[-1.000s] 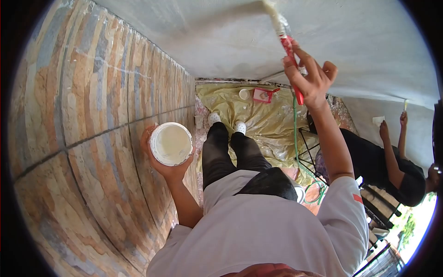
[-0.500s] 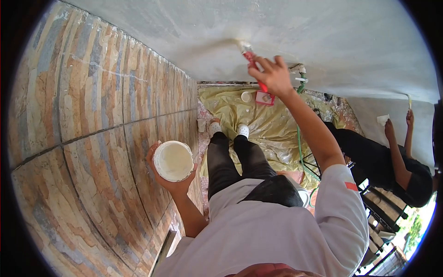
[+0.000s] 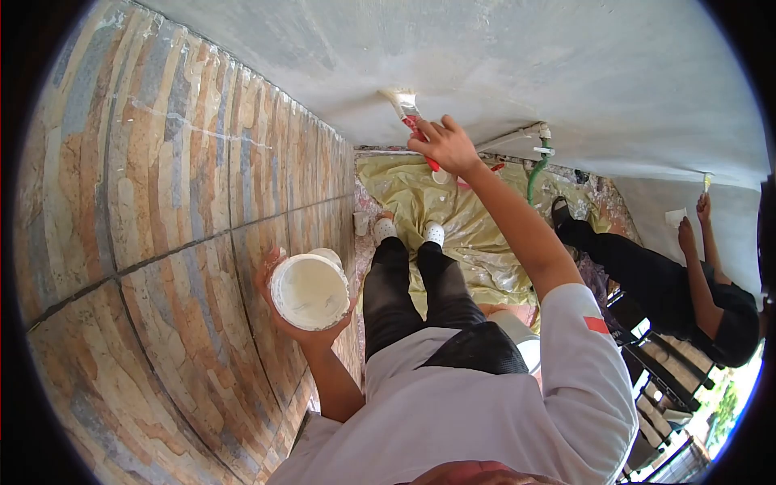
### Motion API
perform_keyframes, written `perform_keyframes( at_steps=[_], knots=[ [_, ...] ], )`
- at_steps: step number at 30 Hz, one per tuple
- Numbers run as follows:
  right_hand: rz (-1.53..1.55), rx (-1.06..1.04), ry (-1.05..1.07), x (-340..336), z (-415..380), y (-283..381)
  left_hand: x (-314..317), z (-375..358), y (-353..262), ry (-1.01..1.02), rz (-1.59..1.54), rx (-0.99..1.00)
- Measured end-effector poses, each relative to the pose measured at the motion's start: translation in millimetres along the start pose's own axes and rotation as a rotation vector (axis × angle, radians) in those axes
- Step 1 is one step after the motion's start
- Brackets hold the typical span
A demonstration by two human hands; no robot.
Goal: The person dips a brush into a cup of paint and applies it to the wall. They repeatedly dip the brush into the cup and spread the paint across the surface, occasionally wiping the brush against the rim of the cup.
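Observation:
My left hand (image 3: 276, 284) is wrapped round a white tub (image 3: 310, 292) of off-white paint, held near the stone-clad wall. The tub's mouth faces up and paint coats its rim. In my right hand (image 3: 449, 147) is a paintbrush (image 3: 410, 111) with a red handle and a silver ferrule. Its pale bristles press against the grey wall (image 3: 517, 56), left of the pipe, and my fingers close round the handle.
Stone-patterned tiles (image 3: 162, 202) cover the left wall. A green and white pipe (image 3: 537, 162) comes out of the grey wall. Yellowish plastic sheeting (image 3: 477, 234) lies on the floor round my feet. At right, a co-worker in black (image 3: 647, 267) holds a brush to the wall.
My right hand has brought the brush left and lower along the grey wall. The tub in my left hand has shifted slightly right in view. The co-worker's brush hand is a little farther left.

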State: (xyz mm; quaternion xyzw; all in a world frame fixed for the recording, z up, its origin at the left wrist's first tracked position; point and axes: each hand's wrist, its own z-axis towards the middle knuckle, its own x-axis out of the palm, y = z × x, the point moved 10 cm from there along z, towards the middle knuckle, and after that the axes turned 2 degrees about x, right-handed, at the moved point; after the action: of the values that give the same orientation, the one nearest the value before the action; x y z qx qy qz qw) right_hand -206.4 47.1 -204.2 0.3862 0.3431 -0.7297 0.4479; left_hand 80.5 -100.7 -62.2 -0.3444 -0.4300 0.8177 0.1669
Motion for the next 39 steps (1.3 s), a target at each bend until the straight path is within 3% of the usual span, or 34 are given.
perform_keyframes(
  at_steps=[3,9,12,13,17,18,20,23,26,29,32,35,37,39],
  knots=[
    [0.049,-0.047,0.182,12,9,13,-8,-3,7,0.026,0.006,0.001],
    [-0.148,0.179,-0.357,-181,48,-33,-16,-4,17,-0.04,-0.019,-0.044],
    [-0.189,0.171,-0.458,-204,57,-28,-14,1,15,-0.016,0.014,-0.028],
    [-0.193,0.172,-0.457,-195,51,-26,-14,2,14,-0.014,0.011,-0.027],
    [-0.146,0.083,-0.044,-50,8,-8,-15,1,14,-0.014,-0.035,-0.009],
    [-0.153,0.087,-0.048,-30,-2,-4,-17,1,17,-0.029,-0.068,-0.015],
    [-0.01,0.061,0.168,21,-8,8,-24,3,14,-0.017,-0.008,0.026],
    [0.02,0.077,0.228,-3,25,10,-30,1,13,0.002,0.031,0.041],
    [-0.011,0.108,-0.045,-94,65,-12,-33,1,18,-0.005,0.023,0.03],
    [-0.069,0.124,-0.179,-177,93,-27,-35,0,16,-0.023,0.032,0.06],
    [-0.189,0.128,-0.322,-194,84,-15,-34,5,13,-0.045,0.008,0.101],
    [-0.197,0.063,-0.426,-140,43,-3,-31,9,12,-0.014,0.012,0.09],
    [-0.15,0.108,-0.21,-81,34,-5,-28,12,11,0.008,0.017,0.082],
    [-0.046,0.104,-0.126,-20,16,6,-30,16,7,-0.008,0.025,0.126]
  ],
)
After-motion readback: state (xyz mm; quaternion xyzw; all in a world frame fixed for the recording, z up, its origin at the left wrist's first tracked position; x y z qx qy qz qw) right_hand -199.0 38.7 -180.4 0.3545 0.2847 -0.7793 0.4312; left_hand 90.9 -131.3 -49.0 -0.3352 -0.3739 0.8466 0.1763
